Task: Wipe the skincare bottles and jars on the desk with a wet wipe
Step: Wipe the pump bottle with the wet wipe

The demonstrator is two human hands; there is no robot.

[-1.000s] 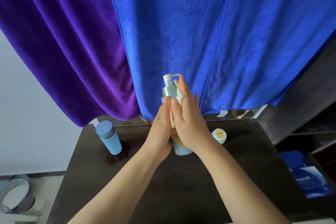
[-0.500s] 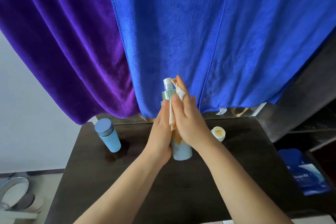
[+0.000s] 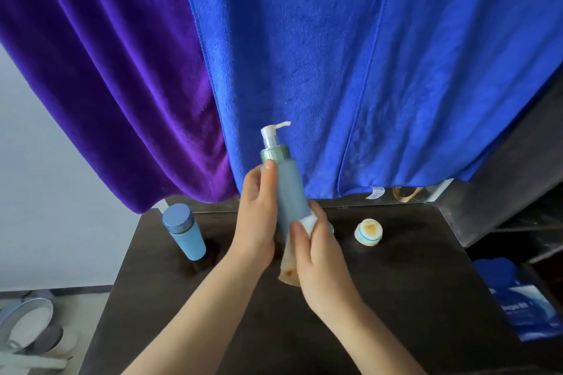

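Note:
A tall frosted blue pump bottle [image 3: 288, 186] with a white pump head stands upright above the dark desk [image 3: 396, 298]. My left hand [image 3: 256, 222] grips its left side. My right hand [image 3: 316, 256] presses a white wet wipe [image 3: 306, 222] against the bottle's lower right side; the wipe's stained end hangs below my fingers. The bottle's base is hidden behind my hands. A shorter blue bottle [image 3: 184, 231] with a round cap stands at the desk's left. A small white jar [image 3: 368, 231] sits to the right.
Purple cloth [image 3: 106, 70] and blue cloth [image 3: 365, 70] hang behind the desk. A blue wipe packet [image 3: 524, 310] lies at the right edge. A round mirror [image 3: 24, 323] lies on the floor at lower left. A teal object peeks out behind my right hand.
My right hand has slid down with the wipe from the pump neck to the bottle's lower body, uncovering the pump head and upper bottle. My left hand kept its hold.

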